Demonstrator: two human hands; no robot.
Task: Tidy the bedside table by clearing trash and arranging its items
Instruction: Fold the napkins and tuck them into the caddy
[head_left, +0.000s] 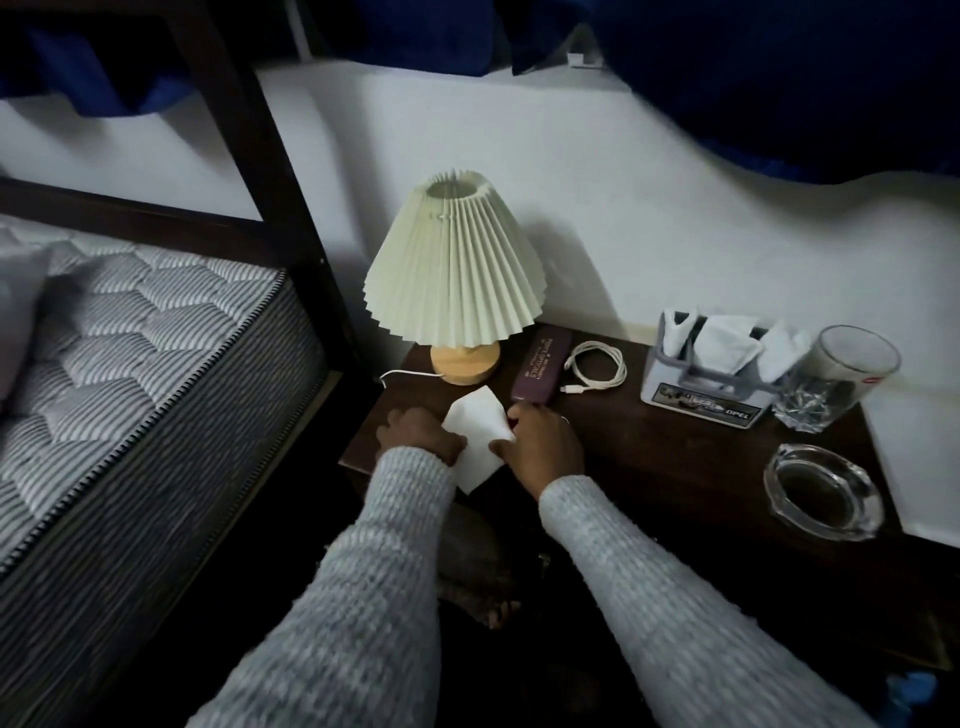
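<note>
A white tissue lies flat near the table's front left corner, its long axis running from the front edge back toward the lamp, one pointed corner aimed at the lamp base. The left hand presses down on its left side; the right hand pinches its right edge between thumb and fingers. The tissue's near end overhangs the front edge.

One maroon case lies just behind the right hand, long axis front to back. One coiled white cable sits beside it. Toward the right edge stand one tissue holder stuffed with white tissues and one glass touching it. One glass ashtray sits at the front right corner. The table's middle, between the hands and the ashtray, is bare wood. A mattress lies beyond the left edge.
</note>
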